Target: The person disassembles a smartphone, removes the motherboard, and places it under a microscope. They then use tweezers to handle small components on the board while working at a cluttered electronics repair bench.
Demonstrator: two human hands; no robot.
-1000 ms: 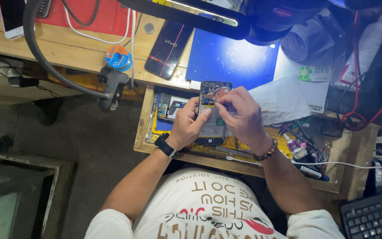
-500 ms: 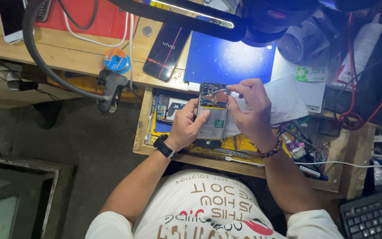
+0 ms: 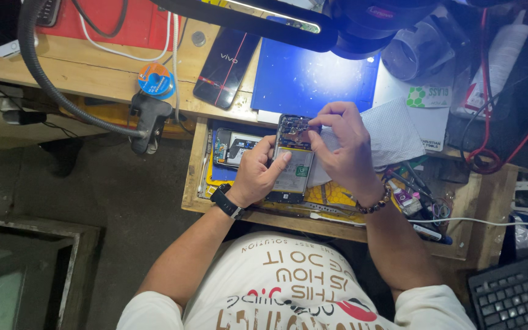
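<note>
Sitting in a wooden drawer (image 3: 194, 165), phone parts (image 3: 233, 150) beside both hands' opened phone (image 3: 293, 162).

Bench clutter, worktop and drawer

Blue mat (image 3: 313, 76); black phone (image 3: 226, 67) beside it; solder reel (image 3: 156, 79); lamp clamp (image 3: 148, 122); white phone (image 3: 2, 27) on red mat (image 3: 129, 21); white cloth (image 3: 392, 131); keyboard (image 3: 517, 296), lower right.

A wooden bench (image 3: 93, 82) carries a red mat (image 3: 123, 18), a blue mat (image 3: 313, 76), a dark phone (image 3: 226, 66), a blue solder spool (image 3: 156, 80) and a white phone (image 3: 2, 25) at its edge
</note>
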